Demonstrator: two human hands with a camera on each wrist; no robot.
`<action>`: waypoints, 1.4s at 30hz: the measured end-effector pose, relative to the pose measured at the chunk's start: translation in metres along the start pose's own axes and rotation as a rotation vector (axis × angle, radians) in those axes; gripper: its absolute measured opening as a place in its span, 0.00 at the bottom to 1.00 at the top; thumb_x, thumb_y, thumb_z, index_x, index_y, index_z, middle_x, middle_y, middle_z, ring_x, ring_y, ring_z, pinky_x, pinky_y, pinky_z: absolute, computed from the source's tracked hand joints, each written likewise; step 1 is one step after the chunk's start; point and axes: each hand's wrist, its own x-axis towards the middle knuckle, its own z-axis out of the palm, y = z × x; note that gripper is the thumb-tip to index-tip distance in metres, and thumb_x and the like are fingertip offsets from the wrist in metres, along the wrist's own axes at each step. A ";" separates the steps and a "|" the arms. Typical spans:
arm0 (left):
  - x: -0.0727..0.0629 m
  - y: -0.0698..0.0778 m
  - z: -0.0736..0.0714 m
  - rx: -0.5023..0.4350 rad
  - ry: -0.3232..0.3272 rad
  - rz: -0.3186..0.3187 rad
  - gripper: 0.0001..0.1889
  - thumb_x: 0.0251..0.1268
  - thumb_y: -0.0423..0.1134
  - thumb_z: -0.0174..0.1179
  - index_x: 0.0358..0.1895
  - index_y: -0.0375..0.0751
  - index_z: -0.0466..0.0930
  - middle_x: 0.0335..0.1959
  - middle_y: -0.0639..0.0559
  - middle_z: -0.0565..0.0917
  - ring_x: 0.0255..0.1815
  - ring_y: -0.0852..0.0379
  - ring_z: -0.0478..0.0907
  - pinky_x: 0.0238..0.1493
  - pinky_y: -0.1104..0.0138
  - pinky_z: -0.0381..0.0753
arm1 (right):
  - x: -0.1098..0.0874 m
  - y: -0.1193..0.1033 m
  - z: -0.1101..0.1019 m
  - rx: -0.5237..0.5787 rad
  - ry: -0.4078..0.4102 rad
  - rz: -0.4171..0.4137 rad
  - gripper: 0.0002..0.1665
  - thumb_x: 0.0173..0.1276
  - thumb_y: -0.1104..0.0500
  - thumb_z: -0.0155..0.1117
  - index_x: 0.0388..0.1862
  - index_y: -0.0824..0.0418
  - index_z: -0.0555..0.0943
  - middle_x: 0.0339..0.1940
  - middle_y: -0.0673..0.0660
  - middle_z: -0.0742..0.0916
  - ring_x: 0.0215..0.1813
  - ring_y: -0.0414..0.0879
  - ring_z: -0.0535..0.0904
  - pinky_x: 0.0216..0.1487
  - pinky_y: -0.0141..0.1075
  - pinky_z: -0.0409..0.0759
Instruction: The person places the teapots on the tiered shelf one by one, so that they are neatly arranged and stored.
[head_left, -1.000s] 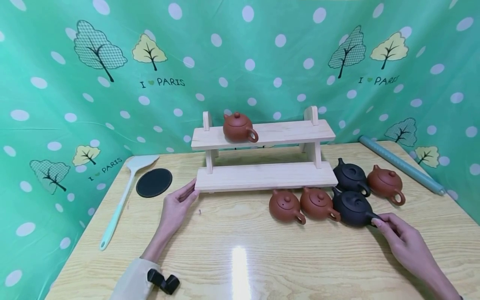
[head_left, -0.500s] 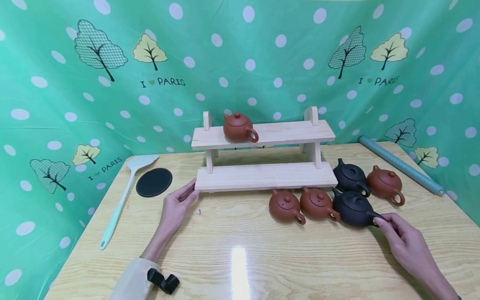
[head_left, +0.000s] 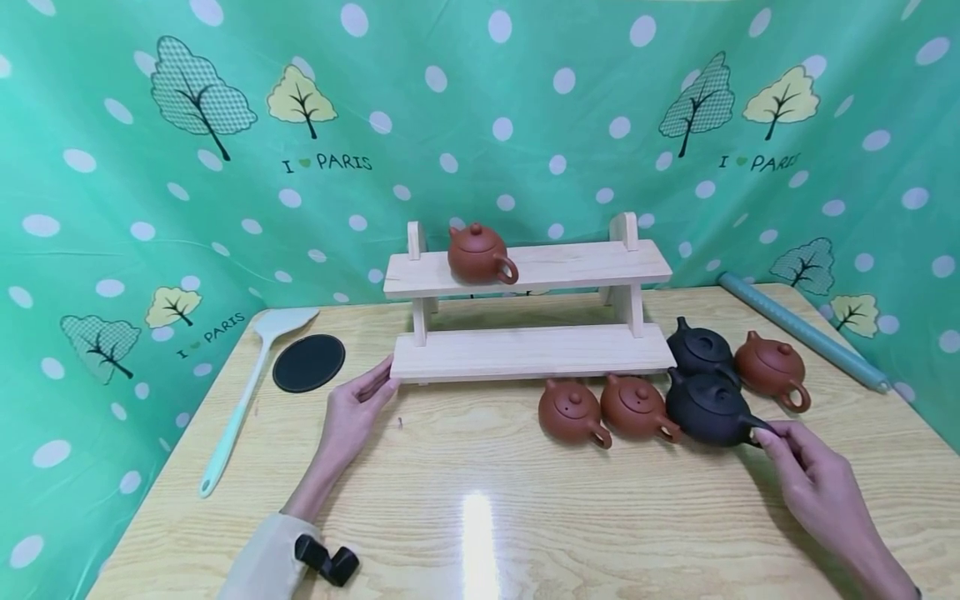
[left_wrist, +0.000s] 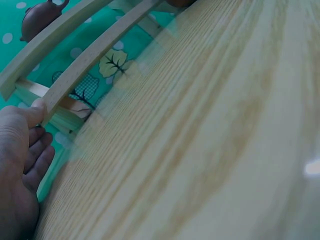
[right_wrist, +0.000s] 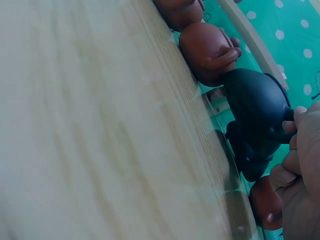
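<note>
My right hand [head_left: 813, 483] pinches the handle of a black teapot [head_left: 707, 407], thumb on the near side. In the right wrist view this teapot [right_wrist: 255, 97] is raised off the tabletop, level, with a second black teapot [head_left: 699, 346] behind it. My left hand [head_left: 354, 417] grips the lower left end of a two-tier wooden display shelf [head_left: 525, 354], thumb at the board's front corner [left_wrist: 47, 102]. One brown teapot [head_left: 477, 254] sits on the upper tier, toward the left. Two more brown teapots, one [head_left: 570, 411] left of the other [head_left: 636, 406], stand before the shelf's right half.
Another brown teapot [head_left: 772, 367] stands right of the black ones. A rolled teal mat [head_left: 802, 331] lies along the back right edge. On the left are a pale green spatula [head_left: 243, 408] and a round black coaster [head_left: 308, 363]. Green patterned cloth [head_left: 480, 108] hangs behind the table.
The black teapot in my right hand has risen slightly from the table, overlapping more of the black teapot behind it. My left hand and the shelf have stayed put.
</note>
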 end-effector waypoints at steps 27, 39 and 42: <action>-0.002 0.004 -0.001 -0.019 -0.009 -0.012 0.23 0.73 0.40 0.67 0.68 0.37 0.79 0.62 0.41 0.82 0.62 0.50 0.80 0.56 0.77 0.79 | 0.022 -0.017 0.006 0.043 0.050 -0.068 0.03 0.76 0.70 0.61 0.42 0.65 0.81 0.19 0.46 0.70 0.19 0.37 0.61 0.16 0.34 0.56; -0.002 0.005 -0.001 -0.024 -0.008 -0.029 0.24 0.73 0.39 0.67 0.68 0.37 0.79 0.63 0.41 0.82 0.62 0.50 0.80 0.56 0.77 0.79 | 0.037 -0.026 0.015 0.096 0.054 -0.114 0.01 0.76 0.70 0.62 0.42 0.68 0.81 0.20 0.46 0.71 0.19 0.35 0.62 0.16 0.33 0.57; -0.003 0.005 -0.001 -0.028 -0.007 -0.029 0.24 0.73 0.40 0.68 0.68 0.37 0.79 0.62 0.41 0.82 0.62 0.50 0.80 0.56 0.77 0.79 | 0.040 -0.028 0.017 0.100 0.048 -0.123 0.04 0.74 0.72 0.63 0.43 0.66 0.82 0.19 0.46 0.71 0.19 0.35 0.62 0.16 0.33 0.57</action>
